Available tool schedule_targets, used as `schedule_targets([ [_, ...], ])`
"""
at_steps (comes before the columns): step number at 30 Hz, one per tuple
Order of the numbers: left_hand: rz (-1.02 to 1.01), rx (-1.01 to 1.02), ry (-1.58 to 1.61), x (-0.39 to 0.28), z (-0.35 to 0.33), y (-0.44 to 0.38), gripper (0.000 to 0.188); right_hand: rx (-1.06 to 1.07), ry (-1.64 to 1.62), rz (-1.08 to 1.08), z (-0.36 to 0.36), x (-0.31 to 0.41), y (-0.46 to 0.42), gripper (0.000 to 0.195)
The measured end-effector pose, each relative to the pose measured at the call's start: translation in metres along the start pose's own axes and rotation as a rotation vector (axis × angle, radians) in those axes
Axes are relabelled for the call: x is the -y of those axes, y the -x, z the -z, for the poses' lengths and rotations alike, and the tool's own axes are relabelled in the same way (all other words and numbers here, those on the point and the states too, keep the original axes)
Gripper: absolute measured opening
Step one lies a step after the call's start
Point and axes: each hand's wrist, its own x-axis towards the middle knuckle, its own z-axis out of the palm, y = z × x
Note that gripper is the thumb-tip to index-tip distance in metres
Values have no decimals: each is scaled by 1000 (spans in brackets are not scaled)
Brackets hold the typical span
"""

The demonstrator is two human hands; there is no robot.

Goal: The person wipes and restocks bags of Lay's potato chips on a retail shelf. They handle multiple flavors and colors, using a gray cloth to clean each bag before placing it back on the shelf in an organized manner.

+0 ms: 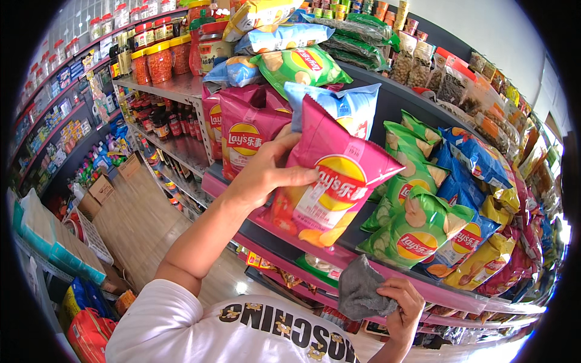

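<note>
My left hand (272, 170) grips a pink Lay's chip bag (313, 218) by its left side, thumb on the printed front. The bag is tilted and held up before the snack shelf. A grey cloth (363, 290) hangs from my right hand (404, 306), pinched between thumb and fingers near the pink shelf edge (435, 290). Just behind the held bag stands a light blue chip bag (338, 100), partly covered by it. More pink Lay's bags (243, 136) stand to the left. Green Lay's bags (415, 233) lean on the shelf to the right.
Chip bags, including a green one (304, 66), are piled above. Blue (467, 236) and yellow (483, 263) bags continue right. A metal shelf (181, 86) with jars and bottles stands left. Cardboard boxes (102, 188) and a white basket (97, 240) sit by the aisle floor (140, 213).
</note>
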Motion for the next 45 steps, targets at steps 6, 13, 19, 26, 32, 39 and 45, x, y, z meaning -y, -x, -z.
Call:
schedule_targets([
  [6,-53,-15,-8,29,-6,-41,53,-96,-83,-89,13,-26,23,36],
  [13,6,-34,139,67,-7,-84,48,-191,-154,-147,24,-58,40,32],
  [19,47,-46,96,93,12,-118,46,-172,-180,-168,24,-73,38,27],
  [26,54,-183,86,110,15,-143,48,-186,-249,-198,25,-81,36,23],
  [32,29,-369,-204,105,-3,-135,49,-202,-302,-225,24,-87,37,22],
  [39,-146,-654,-754,128,0,-122,69,-197,-302,-199,24,-89,36,21],
  [45,-401,-623,-951,122,-25,-100,77,-196,-315,-204,25,-89,36,21],
])
